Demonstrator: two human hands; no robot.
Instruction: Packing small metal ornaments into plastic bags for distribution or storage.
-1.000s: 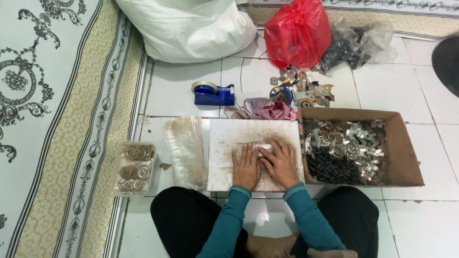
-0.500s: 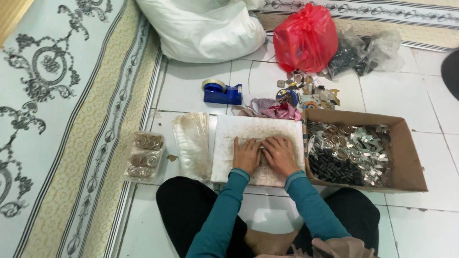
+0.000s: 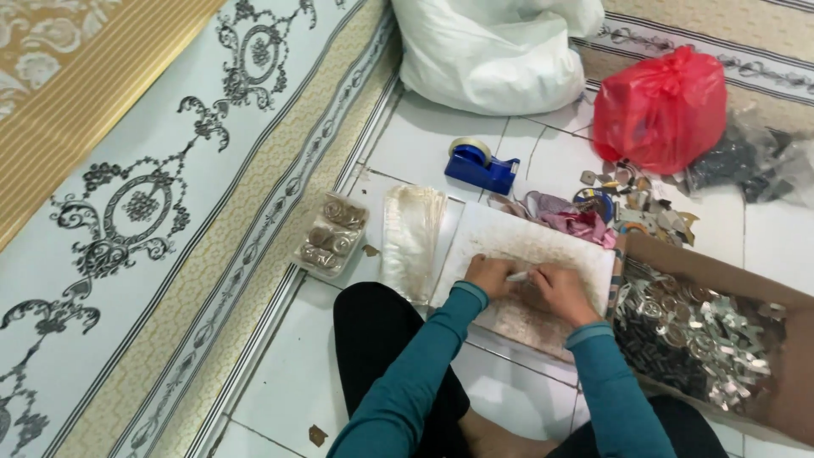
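Hands meet over a white patterned board lying flat on the tiled floor before a seated person in teal sleeves. A small pale strip lies pinched between them, its long axis running left to right. The left hand and right hand curl knuckles-up, fingers closed on the strip's ends. A cardboard box of silvery metal pieces sits just right.

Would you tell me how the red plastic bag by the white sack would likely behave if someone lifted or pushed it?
The red bag looks thin and crinkled, so it would probably sag and change shape when lifted. It bulges full, so it may be fairly heavy for its size. Sitting slumped on the tiles, it seems unlikely to roll, though it could slide.
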